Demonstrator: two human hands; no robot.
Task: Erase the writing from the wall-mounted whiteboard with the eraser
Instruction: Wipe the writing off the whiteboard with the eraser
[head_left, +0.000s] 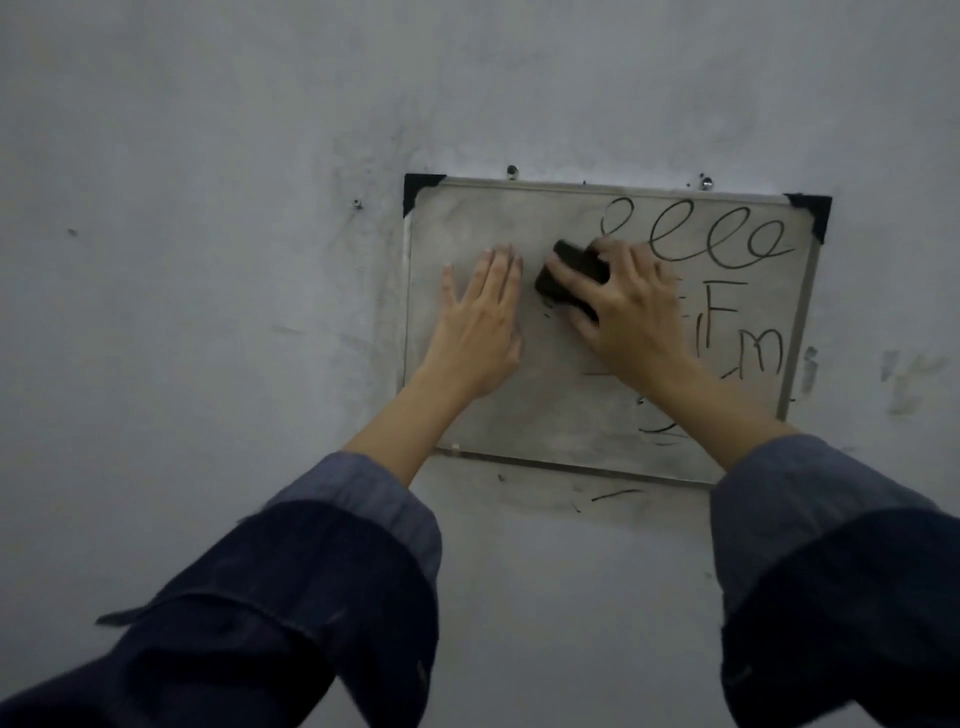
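Grey wall (208, 156) carried the board (571, 426); my left hand (480, 322) lay flat at nine o'clock; my right hand (631, 317) gripped the eraser (571, 278) mid-board; writing (696, 239) remained toward three o'clock; uneven pressure might smear it.

A single wide-angle view from a camera on the person's head, facing a grey wall (208, 130) head-on from close range, about an arm's reach away. The whiteboard (467, 415) sits just right of centre, slightly tilted. Both forearms enter from 7 and 5 o'clock, reaching toward the middle. There is no second view to compare.
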